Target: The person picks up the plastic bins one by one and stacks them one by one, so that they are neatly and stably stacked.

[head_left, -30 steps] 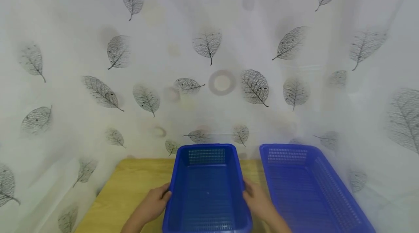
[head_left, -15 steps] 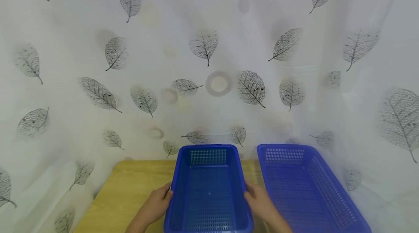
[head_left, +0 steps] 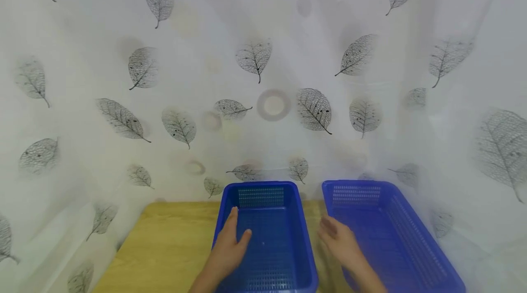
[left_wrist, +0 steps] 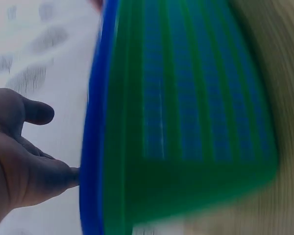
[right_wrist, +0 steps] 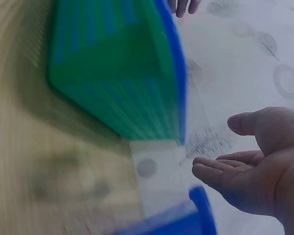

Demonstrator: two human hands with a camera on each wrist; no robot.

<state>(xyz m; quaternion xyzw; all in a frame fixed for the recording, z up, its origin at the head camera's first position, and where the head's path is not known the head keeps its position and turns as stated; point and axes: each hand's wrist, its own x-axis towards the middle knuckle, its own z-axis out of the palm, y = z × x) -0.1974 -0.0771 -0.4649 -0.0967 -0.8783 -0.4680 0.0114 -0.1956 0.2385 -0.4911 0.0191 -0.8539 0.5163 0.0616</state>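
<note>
A deep blue plastic basket (head_left: 263,247) with slotted ends stands on the wooden table (head_left: 177,238). Its outer wall (left_wrist: 186,122) looks green with blue slotted stripes below a blue rim in the left wrist view. My left hand (head_left: 226,249) is over the basket's left side, thumb and fingers spread, holding nothing. In the gap between this basket and a second, wider blue basket (head_left: 370,229) is my right hand (head_left: 343,245), overlapping the wider basket's near-left edge in the head view. Its fingers (right_wrist: 220,171) are extended and apart from the thumb, with nothing in them.
A white curtain (head_left: 271,146) printed with grey leaves hangs behind and at both sides of the table. The wider basket takes up the table's right side, close beside the first one. Bare wood shows on the left.
Both hands have let go of the middle basket's sides. The left hand has moved right and over the basket; the right has moved outward toward the other basket. Both baskets stay in place.
</note>
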